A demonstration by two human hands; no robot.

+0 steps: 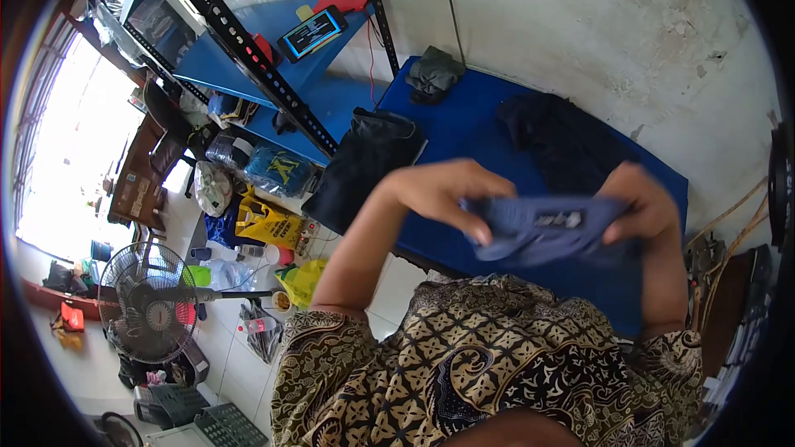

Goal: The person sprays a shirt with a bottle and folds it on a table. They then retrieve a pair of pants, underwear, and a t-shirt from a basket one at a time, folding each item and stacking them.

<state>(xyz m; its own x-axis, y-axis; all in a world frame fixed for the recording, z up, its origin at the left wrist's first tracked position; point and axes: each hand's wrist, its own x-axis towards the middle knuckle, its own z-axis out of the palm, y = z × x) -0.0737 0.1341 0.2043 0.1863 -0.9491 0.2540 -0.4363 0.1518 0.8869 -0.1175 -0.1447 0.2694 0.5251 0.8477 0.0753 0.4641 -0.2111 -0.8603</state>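
Observation:
A folded blue-grey cloth item point(534, 228) with a dark label is held up between both hands, blurred by motion. My left hand point(455, 199) grips its left end, thumb in front. My right hand point(642, 203) has hold of the opposite end, also with the thumb in front. Beneath them is a blue table surface point(464, 132). A black folded cloth point(364, 157) lies at its left edge, a dark navy garment point(571, 141) lies towards the wall side, and a grey-green crumpled cloth point(435, 74) rests at the far corner.
At the upper left stands a blue shelf point(240, 58) on black perforated posts, with a lit phone point(312, 34) on it. Bags, including a yellow one point(265, 222), are on the floor. A fan point(149, 302) stands at the lower left. A stained wall point(580, 25) lies behind the table.

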